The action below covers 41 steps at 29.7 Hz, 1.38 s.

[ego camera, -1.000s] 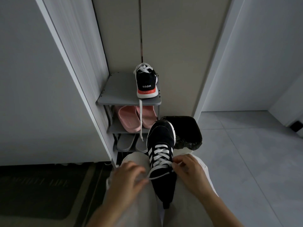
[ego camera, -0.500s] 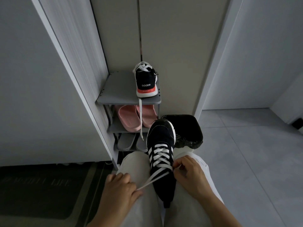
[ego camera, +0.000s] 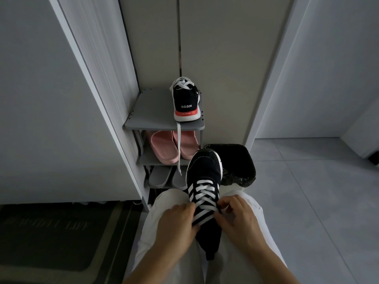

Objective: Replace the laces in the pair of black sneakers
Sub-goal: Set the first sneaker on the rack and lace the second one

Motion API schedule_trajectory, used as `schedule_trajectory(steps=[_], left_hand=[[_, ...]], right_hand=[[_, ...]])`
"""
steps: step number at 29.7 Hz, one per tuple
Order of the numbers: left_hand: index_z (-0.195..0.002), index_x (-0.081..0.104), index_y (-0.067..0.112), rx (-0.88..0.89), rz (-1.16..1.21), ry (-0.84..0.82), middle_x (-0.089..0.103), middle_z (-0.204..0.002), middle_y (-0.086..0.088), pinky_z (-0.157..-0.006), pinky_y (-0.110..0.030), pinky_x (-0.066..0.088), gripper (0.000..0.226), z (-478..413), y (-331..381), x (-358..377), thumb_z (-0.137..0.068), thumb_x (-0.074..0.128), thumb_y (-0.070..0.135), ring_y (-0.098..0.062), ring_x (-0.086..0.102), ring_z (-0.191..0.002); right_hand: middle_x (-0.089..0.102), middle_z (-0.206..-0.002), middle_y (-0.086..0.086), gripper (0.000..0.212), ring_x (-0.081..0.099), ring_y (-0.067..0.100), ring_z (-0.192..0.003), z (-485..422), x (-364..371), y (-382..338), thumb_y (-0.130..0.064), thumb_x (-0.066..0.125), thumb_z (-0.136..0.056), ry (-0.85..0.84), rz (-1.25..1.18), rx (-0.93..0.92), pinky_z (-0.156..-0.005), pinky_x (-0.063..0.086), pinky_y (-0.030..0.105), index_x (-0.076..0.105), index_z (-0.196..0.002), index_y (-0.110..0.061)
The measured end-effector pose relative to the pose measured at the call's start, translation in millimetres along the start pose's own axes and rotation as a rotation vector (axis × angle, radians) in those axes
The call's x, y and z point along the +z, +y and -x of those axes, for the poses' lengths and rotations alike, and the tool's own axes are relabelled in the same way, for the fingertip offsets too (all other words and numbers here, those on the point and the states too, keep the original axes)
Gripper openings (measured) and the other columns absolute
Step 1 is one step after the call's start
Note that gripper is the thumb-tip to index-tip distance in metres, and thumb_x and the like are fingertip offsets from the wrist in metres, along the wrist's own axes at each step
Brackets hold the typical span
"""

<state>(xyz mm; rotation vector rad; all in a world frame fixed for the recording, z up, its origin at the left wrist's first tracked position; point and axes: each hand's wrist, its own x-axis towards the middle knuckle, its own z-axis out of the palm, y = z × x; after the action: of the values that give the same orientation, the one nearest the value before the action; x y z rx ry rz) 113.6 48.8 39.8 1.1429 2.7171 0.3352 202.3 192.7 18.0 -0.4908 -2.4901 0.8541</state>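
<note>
Head view: 1 black sneaker [ego camera: 204, 173] is held across the lap [ego camera: 160, 203], its white lace [ego camera: 205, 198] pinched by left hand [ego camera: 176, 224] and right hand [ego camera: 240, 218]. The 2nd sneaker [ego camera: 185, 101] is stood heel-out on the grey shoe rack [ego camera: 151, 111], top shelf. Grey tiled floor [ego camera: 307, 201]; doormat [ego camera: 51, 232] at left; black-lined bin [ego camera: 238, 160] beside the rack.

Lace [ego camera: 205, 198] ends vanish beneath left hand [ego camera: 176, 220] and right hand [ego camera: 240, 218] (right fingertips curl out of sight, grip unclear). Sneaker [ego camera: 205, 171] heel buried between legs. Both forearms cut by bottom edge. Doormat [ego camera: 47, 232] lettering too dim to read. Bin [ego camera: 238, 160] partly behind sneaker toe. Dark object [ego camera: 375, 157] clipped at right edge.
</note>
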Motion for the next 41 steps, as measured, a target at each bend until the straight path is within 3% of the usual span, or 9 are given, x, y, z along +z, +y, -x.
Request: schedule_trajectory(steps=[6,10,15,18,21,25,30,37,41], left_hand=[[-0.098,0.053,0.024,-0.046,-0.027,0.079,0.051,-0.09,0.01,-0.052,-0.016,0.028,0.012,8,-24,-21,-0.094,0.043,0.027,-0.005,0.043,-0.078],[-0.082,0.059,0.021,-0.135,0.011,0.263,0.05,-0.074,0.01,-0.049,-0.013,0.029,0.01,22,-56,-52,-0.09,0.054,0.026,-0.004,0.046,-0.061],[-0.066,0.058,0.02,-0.102,0.547,0.156,0.059,-0.059,0.005,-0.054,-0.024,0.043,0.018,21,-34,-58,-0.083,0.062,0.018,-0.008,0.052,-0.053],[-0.069,0.059,0.022,-0.105,0.703,0.12,0.061,-0.065,0.003,-0.059,-0.029,0.048,0.017,15,-25,-54,-0.085,0.061,0.017,-0.01,0.057,-0.058],[-0.075,0.057,0.022,-0.025,0.557,0.251,0.055,-0.057,0.009,-0.05,-0.021,0.043,0.013,12,-32,-51,-0.086,0.059,0.017,-0.006,0.052,-0.051],[-0.079,0.059,0.013,-0.032,0.288,0.458,0.048,-0.055,0.009,-0.046,-0.027,0.036,0.009,-5,-57,-50,-0.088,0.06,0.015,-0.008,0.046,-0.047],[-0.085,0.054,0.022,-0.25,0.24,0.276,0.053,-0.068,0.01,-0.055,-0.023,0.039,0.01,-23,-81,-43,-0.087,0.063,0.026,-0.007,0.052,-0.06],[-0.082,0.06,0.028,0.131,0.864,-0.216,0.059,-0.067,0.012,-0.058,-0.017,0.042,0.026,19,-26,-52,-0.084,0.045,0.049,0.0,0.052,-0.058],[-0.07,0.06,0.021,0.048,0.789,-0.031,0.049,-0.054,0.006,-0.053,-0.019,0.034,0.04,15,-54,-50,-0.075,0.057,0.06,-0.005,0.041,-0.051]], right_hand=[[0.053,-0.077,-0.014,0.034,0.046,0.003,-0.067,1,6,9,-0.026,0.084,-0.059,-0.013,0.157,0.001,-0.061,0.03,0.009,0.061,-0.083,-0.02],[0.054,-0.08,-0.012,0.012,0.046,0.0,-0.073,6,3,-8,-0.028,0.066,-0.075,0.111,0.06,-0.136,-0.078,0.032,0.001,0.06,-0.081,-0.019],[0.052,-0.104,-0.022,0.021,0.053,0.0,-0.077,17,31,-64,-0.029,0.054,-0.088,-0.321,-0.412,-0.099,-0.07,0.04,0.007,0.057,-0.109,-0.027],[0.06,-0.081,-0.027,0.018,0.053,-0.004,-0.069,10,29,-87,-0.013,0.054,-0.093,-0.538,-0.718,0.091,-0.064,0.041,0.01,0.055,-0.104,-0.026],[0.06,-0.058,-0.02,0.008,0.047,-0.004,-0.052,10,23,-91,-0.01,0.054,-0.093,-0.592,-0.827,0.249,-0.055,0.036,0.009,0.059,-0.089,-0.014],[0.067,-0.084,-0.007,0.015,0.049,-0.003,-0.061,17,0,-97,-0.022,0.055,-0.093,-0.809,-0.871,0.182,-0.062,0.039,0.012,0.067,-0.09,-0.015],[0.069,-0.08,-0.003,0.017,0.048,0.003,-0.061,13,-23,-92,-0.022,0.052,-0.095,-0.793,-0.891,0.106,-0.061,0.041,0.016,0.068,-0.093,-0.019],[0.064,-0.063,-0.003,0.02,0.04,0.004,-0.05,6,-23,-86,-0.02,0.05,-0.095,-0.672,-0.789,0.207,-0.05,0.035,0.013,0.066,-0.085,-0.016],[0.067,-0.064,-0.004,0.02,0.039,0.006,-0.05,6,-22,-81,-0.016,0.053,-0.094,-0.688,-0.714,0.296,-0.05,0.034,0.016,0.065,-0.079,-0.02]])
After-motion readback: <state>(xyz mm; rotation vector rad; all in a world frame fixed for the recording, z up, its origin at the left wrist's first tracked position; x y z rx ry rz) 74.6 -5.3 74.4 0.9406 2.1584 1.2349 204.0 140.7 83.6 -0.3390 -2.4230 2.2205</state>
